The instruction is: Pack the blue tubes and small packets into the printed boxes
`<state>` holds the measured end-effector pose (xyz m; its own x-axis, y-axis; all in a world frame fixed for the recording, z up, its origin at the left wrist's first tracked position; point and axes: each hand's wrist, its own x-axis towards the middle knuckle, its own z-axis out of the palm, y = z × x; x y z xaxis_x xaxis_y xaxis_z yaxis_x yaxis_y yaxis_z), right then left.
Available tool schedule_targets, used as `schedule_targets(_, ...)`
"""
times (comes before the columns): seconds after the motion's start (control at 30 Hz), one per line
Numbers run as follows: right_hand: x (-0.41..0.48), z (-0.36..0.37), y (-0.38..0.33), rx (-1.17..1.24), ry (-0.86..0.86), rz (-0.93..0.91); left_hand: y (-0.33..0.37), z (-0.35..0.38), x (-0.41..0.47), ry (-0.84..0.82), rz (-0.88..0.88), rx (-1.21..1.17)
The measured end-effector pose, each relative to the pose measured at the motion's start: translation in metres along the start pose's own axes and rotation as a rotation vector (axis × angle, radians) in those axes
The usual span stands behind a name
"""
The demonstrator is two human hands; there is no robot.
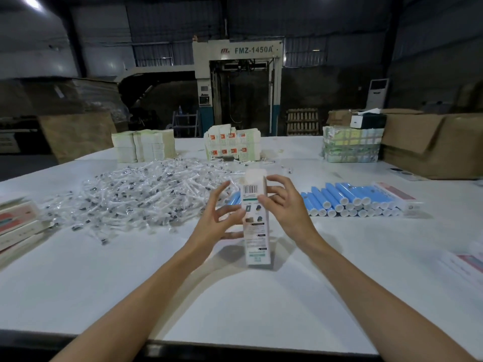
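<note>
A tall white printed box (256,226) stands upright on the white table (235,296), its top flap raised. My left hand (215,220) grips its left side with curled fingers. My right hand (283,202) holds the right upper edge, fingers spread over the top. Blue tubes (350,199) with white caps lie stacked to the right, and a few more (234,198) show behind the box. A wide heap of small clear packets (141,197) covers the table to the left.
Flat printed box blanks stand in stacks at the far edge (143,146), (232,145). A wrapped bundle (351,145) and brown cartons (431,145) sit at the far right. Packed boxes lie at the left edge (18,220) and beside the tubes (397,197).
</note>
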<state>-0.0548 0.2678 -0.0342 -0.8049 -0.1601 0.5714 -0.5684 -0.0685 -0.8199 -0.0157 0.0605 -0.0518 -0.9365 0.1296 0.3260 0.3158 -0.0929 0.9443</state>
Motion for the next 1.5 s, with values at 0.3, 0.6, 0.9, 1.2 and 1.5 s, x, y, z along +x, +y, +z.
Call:
schedule_targets(0.3,-0.001,-0.008,-0.002,0.108,0.020,0.010,0.013,0.023,0.031,-0.031,0.168,0.140)
schedule_targets(0.6,-0.010,-0.010,0.002,0.065,-0.043,0.031,-0.005,0.026,0.035,-0.052,0.141,0.117)
schedule_targets(0.9,-0.008,-0.003,0.000,-0.034,-0.122,0.094,-0.005,0.008,0.025,-0.011,0.110,0.093)
schedule_targets(1.2,-0.003,-0.015,-0.003,0.082,0.011,0.143,-0.005,0.015,0.022,-0.090,0.065,0.056)
schedule_targets(1.5,0.001,-0.025,-0.005,-0.140,-0.078,-0.007,-0.008,0.016,0.020,-0.121,0.044,0.078)
